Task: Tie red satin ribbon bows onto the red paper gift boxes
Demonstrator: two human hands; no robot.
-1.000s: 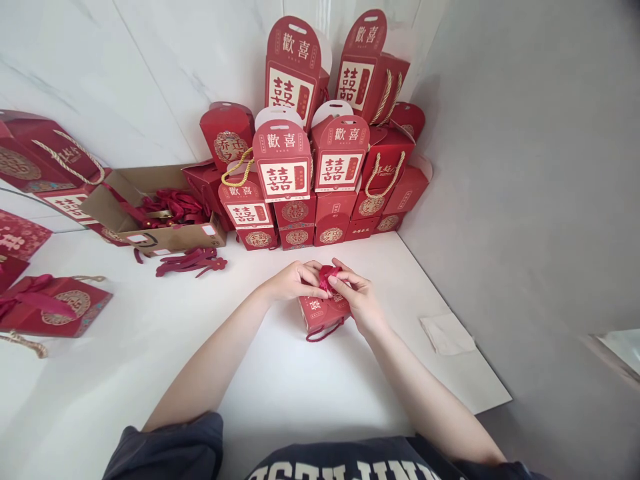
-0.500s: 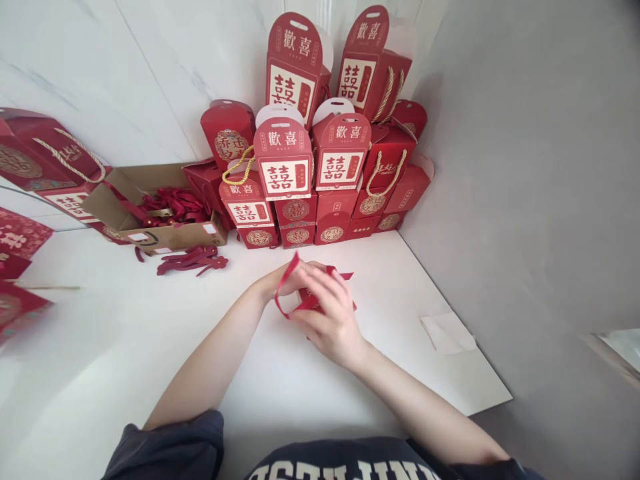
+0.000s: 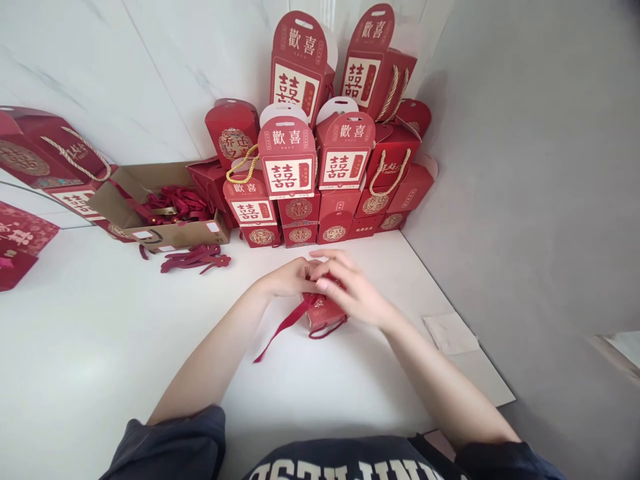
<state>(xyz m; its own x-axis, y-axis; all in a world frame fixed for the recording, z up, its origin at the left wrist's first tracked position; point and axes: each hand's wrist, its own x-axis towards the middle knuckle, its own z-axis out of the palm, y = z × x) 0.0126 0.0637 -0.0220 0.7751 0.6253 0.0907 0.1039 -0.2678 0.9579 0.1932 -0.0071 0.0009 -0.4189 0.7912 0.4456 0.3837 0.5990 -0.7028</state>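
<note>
A small red gift box (image 3: 327, 312) lies on the white tabletop between my hands, a dark red cord handle (image 3: 327, 331) looping from its near end. Around it runs a red ribbon (image 3: 287, 327), one tail trailing toward the lower left onto the table. My left hand (image 3: 293, 277) is closed at the box's left side, thumb and fingers pinching the ribbon at the top. From the right, my right hand (image 3: 357, 290) reaches over the box, its fingertips meeting the left ones at the ribbon. Its upper fingers are partly stretched; the exact pinch point is hidden.
Red gift boxes (image 3: 287, 160) stand stacked against the wall. Left of them is an open cardboard box (image 3: 183, 235) of red ribbons, with a bundle of ribbon strips (image 3: 195, 259) before it. A white paper piece (image 3: 451, 333) lies right. More red boxes (image 3: 37, 150) sit far left.
The ribbon loop that stood up at the left is gone; a tail now hangs toward the lower left. My right hand has moved up and right, baring more of the box.
</note>
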